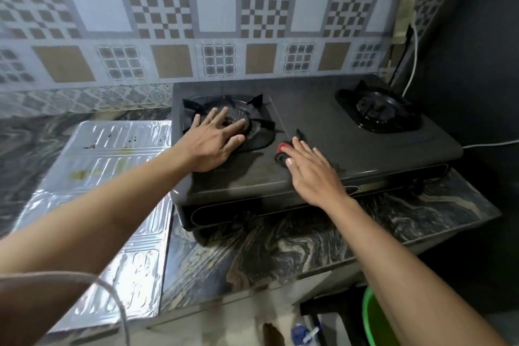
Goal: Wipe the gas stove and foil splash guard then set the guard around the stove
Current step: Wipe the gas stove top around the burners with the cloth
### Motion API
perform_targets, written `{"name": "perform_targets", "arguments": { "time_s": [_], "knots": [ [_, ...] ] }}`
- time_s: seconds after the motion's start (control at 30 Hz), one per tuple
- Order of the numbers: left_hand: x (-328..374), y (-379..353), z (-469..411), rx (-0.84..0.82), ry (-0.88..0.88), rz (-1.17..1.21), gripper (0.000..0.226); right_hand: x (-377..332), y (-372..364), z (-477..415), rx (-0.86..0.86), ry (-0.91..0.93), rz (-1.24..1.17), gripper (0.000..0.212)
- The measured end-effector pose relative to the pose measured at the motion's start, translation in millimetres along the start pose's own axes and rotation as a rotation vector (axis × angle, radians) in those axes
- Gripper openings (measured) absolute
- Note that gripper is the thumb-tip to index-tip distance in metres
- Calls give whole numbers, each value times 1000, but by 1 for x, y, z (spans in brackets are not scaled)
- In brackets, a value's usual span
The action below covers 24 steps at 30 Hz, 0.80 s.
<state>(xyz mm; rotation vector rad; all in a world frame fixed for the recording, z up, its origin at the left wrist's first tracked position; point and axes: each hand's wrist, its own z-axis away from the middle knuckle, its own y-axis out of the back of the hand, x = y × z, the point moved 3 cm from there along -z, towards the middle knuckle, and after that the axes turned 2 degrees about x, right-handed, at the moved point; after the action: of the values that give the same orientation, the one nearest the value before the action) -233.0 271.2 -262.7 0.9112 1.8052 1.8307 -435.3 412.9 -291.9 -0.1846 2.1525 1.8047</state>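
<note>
At the bottom right edge a green basin (375, 317) is cut off by the frame, and what it holds cannot be seen. Beside it sits a small blue and white object (304, 331), too blurred to identify. A pale cord (119, 299) loops across the lower left corner.

The foil splash guard (112, 177) lies flat on the marbled counter (280, 247), just left of the gas stove (323, 126), its panels marked with dark specks and yellowish stains.

The right hand (311, 174) rests flat on the stove top between the two burners, fingers straight and close together, pressing a dark cloth (283, 152) with a red patch. Most of the cloth is hidden under the fingers.

The left hand (213, 140) lies further back with its fingers spread wide apart, fingertips touching the left burner's pot support (258, 132), gripping nothing.

The right burner (379, 112) sits well apart from both hands. Behind the stove stands a patterned tile wall (196, 22), and a white cable (413, 64) runs down the dark right corner.
</note>
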Motion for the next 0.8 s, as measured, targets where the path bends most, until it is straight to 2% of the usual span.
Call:
{"name": "perform_targets", "arguments": {
  "time_s": [0.13,0.27,0.4,0.7,0.8],
  "knots": [
    [-40,0,35,50,52,-41,61,-2,-2,-4,-5,-41,-7,46],
    [-65,2,46,-37,160,-40,60,-13,-4,-8,-21,-85,12,47],
    [-65,5,45,-76,141,-49,62,-23,-8,-10,8,-118,30,48],
    [-75,9,63,-240,-20,-97,103,-39,-14,-7,3,-189,55,51],
    [-82,11,68,-335,-35,-71,124,-51,-20,-7,35,-207,51,51]
  ]
}}
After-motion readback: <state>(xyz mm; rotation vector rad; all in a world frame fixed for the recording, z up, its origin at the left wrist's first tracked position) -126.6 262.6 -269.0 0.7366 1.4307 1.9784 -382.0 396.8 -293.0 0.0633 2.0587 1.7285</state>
